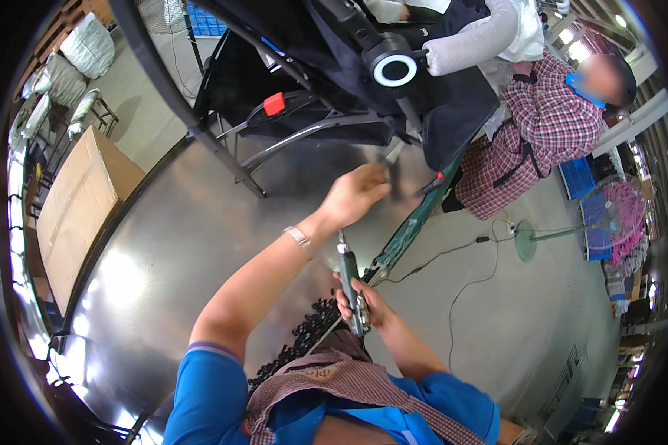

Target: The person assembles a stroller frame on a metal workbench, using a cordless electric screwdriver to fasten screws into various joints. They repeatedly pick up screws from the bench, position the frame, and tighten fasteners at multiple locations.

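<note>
- While the left hand [355, 194] is stretched up and away from the body, its fingers are closed in a pinch on a small pale part [393, 153], held just under the dark fabric seat of the stroller [393, 104] that stands on the surface [178, 245].
- Lower and nearer the body, the right hand [364, 300] is seen with its fingers clamped round a powered screwdriver [351, 282].
- The screwdriver's long axis is set almost upright in the head view, its tip pointing up toward the left hand and the stroller's underside; a clear gap is left between tip and pinched part.
- Of the two, the left hand is the nearer to the stroller frame; the right is well short of it.
- A heap of small black parts [312, 334] lies at the near edge of the surface, just beside the right hand.
- Open room is left over the shiny surface to the left; to the right, the edge drops to the floor, where a seated person in a checked shirt [553, 119] is close by.
</note>
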Demonstrator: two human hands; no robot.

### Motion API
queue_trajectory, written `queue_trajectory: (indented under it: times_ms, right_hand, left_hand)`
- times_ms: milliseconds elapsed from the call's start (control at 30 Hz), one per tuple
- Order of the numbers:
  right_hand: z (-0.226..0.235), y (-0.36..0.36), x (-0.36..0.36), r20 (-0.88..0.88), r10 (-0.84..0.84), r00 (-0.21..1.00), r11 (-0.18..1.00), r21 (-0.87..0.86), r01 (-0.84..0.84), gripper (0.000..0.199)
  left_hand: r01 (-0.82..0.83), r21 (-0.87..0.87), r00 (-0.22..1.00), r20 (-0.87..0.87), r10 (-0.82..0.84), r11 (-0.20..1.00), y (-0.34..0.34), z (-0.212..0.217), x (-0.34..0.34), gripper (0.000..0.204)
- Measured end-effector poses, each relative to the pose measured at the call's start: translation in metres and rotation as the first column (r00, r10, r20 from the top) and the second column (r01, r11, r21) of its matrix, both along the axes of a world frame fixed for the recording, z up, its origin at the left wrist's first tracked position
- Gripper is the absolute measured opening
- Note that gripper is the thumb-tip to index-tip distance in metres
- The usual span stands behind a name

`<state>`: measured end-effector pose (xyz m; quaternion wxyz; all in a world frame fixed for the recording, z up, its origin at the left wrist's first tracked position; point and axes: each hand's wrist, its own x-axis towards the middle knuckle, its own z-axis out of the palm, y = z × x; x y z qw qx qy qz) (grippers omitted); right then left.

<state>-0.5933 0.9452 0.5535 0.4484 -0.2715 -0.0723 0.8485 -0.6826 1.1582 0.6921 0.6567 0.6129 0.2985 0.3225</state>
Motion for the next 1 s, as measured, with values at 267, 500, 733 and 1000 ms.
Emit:
queue_trajectory:
  times_ms: [267, 500, 733, 1000]
  right_hand:
    - [0.009, -0.053, 0.113, 0.101, -0.272, 0.957, 0.962, 0.038, 0.269, 0.058]
    - [0.037, -0.032, 0.234, 0.290, -0.456, 0.842, 0.888, 0.079, 0.453, 0.048]
    - [0.082, 0.009, 0.282, 0.496, -0.422, 0.759, 0.906, 0.273, 0.325, 0.040]
    - [0.109, -0.004, 0.277, 0.632, -0.458, 0.625, 0.879, 0.427, 0.213, 0.047]
  left_hand:
    - [-0.324, -0.451, 0.805, 0.330, 0.493, 0.831, 0.034, 0.036, 0.173, 0.060]
    - [-0.277, -0.543, 0.722, 0.427, 0.545, 0.793, 0.025, 0.025, 0.174, 0.040]
    - [-0.416, -0.613, 0.500, 0.463, 0.732, 0.672, -0.011, 0.049, 0.097, 0.022]
    - [-0.549, -0.578, 0.516, 0.334, 0.789, 0.603, -0.060, 0.078, 0.002, 0.024]
